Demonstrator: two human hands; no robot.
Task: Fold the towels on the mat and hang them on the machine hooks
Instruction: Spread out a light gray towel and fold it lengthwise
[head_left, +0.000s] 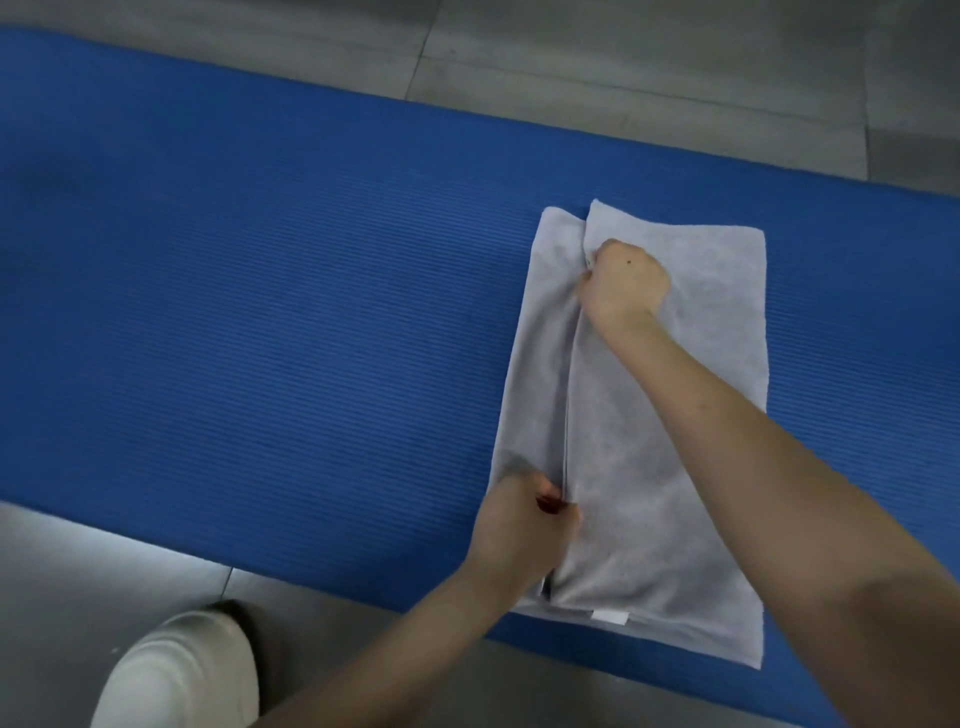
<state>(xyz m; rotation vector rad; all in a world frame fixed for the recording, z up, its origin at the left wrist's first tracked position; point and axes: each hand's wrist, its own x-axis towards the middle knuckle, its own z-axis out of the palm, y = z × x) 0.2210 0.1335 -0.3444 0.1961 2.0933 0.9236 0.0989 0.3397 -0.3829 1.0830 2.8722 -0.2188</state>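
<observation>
A grey towel (649, 493) lies on the right part of the blue mat (260, 312), its long side running from the mat's near edge towards the far edge. Its right portion is folded over the left, leaving a narrow strip of the lower layer showing along the left side. The right hand (626, 283) is curled into a fist, gripping the flap's edge near the towel's far end. The left hand (519, 525) pinches the same edge near the near end. A white label (610, 617) shows at the towel's near edge. The mat rests on a grey tiled floor (623, 52); a pale trouser knee (182, 670) sits beside the mat's near edge.
</observation>
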